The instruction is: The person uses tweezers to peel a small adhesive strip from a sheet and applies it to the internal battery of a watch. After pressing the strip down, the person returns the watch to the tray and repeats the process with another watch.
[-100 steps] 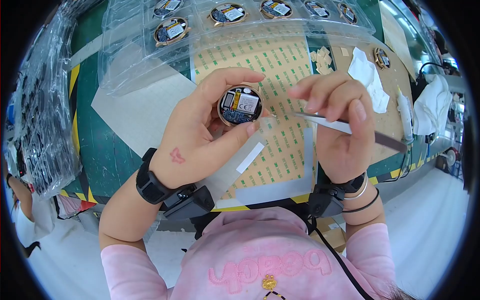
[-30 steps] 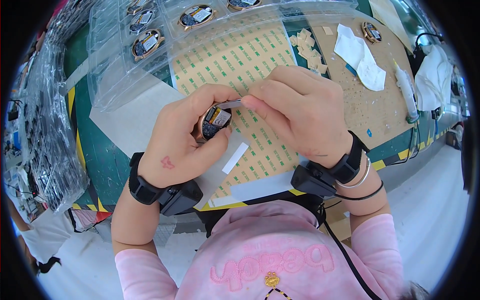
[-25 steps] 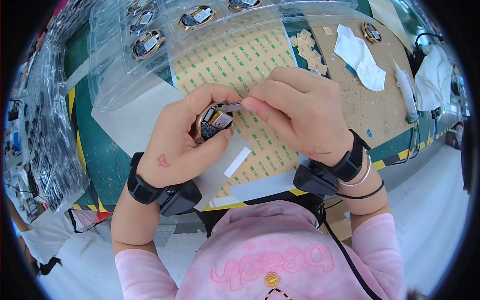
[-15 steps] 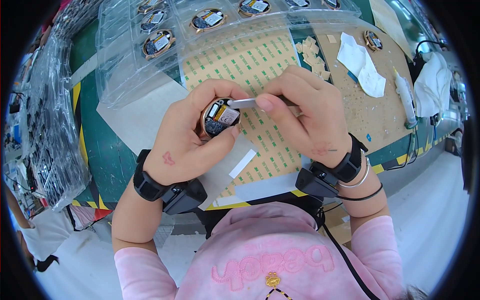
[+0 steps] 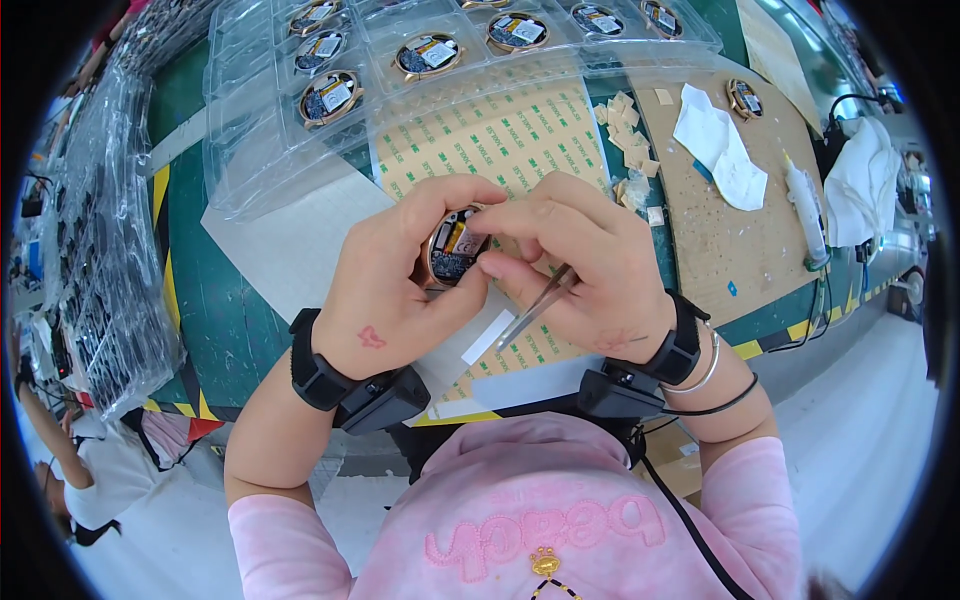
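Observation:
My left hand (image 5: 375,275) is closed round the rim of an open round watch case (image 5: 452,262) with a gold-coloured edge. A dark circuit board, a yellow strip and a pale label show inside it. My right hand (image 5: 595,265) keeps metal tweezers (image 5: 537,308) tucked in its palm, their tips pointing down toward me. Its thumb and forefinger reach the right side of the watch case; whether they pinch something small there is hidden. Beneath both hands lies a tan sheet with green print (image 5: 540,140), and a small white strip (image 5: 487,338) rests near its lower left.
A clear plastic tray (image 5: 240,195) at the back holds several similar watch cases. Small tan squares (image 5: 625,130) lie beside a brown board (image 5: 715,255), which carries white tissue (image 5: 722,155), another watch case (image 5: 744,99) and a white tube (image 5: 806,210). Bagged parts (image 5: 105,270) hang at left.
The tweezers have swung away from the watch case and now point toward me. My right thumb and forefinger have come to the case. A small clear scrap now lies by the tan squares.

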A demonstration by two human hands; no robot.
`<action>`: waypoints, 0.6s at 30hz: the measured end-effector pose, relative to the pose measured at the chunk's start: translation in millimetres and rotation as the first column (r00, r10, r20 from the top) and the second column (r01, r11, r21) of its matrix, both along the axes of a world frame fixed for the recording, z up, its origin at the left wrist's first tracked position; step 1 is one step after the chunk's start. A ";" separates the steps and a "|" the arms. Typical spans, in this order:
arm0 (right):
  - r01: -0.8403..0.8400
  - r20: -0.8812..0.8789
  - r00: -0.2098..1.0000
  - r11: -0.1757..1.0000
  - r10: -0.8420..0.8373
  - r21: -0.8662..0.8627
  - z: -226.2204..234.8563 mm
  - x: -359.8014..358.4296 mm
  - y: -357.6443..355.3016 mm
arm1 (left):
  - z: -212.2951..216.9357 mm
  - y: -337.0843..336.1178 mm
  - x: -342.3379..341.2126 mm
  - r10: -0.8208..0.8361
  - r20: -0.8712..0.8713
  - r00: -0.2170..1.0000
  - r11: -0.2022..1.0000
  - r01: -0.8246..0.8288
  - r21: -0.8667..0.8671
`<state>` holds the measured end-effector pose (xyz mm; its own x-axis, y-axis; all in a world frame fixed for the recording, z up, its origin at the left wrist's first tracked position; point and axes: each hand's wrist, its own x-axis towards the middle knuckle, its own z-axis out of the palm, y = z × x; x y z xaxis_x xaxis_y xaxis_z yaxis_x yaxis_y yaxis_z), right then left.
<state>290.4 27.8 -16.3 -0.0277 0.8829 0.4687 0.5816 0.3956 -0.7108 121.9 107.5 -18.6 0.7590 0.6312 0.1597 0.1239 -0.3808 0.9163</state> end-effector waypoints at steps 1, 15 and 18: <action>-0.020 -0.059 0.998 0.998 0.017 -0.054 1.4 0.0 0.2 | 0.2 -0.2 0.1 -0.009 0.007 1.000 1.000 0.008 0.013; -0.019 -0.058 0.998 0.999 0.022 0.048 -1.6 -1.5 1.4 | 4.7 -2.2 -0.5 -0.031 -0.078 0.996 0.999 0.033 0.022; -0.046 -0.076 0.996 0.999 0.046 -0.003 1.5 -0.3 -0.1 | 5.4 -4.3 -0.5 -0.028 -0.088 0.996 0.996 0.020 -0.083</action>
<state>290.1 27.6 -14.8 -0.0331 0.8838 0.4666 0.5071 0.4171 -0.7542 121.4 103.2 -13.1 0.7829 0.6209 0.0395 0.1978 -0.3086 0.9304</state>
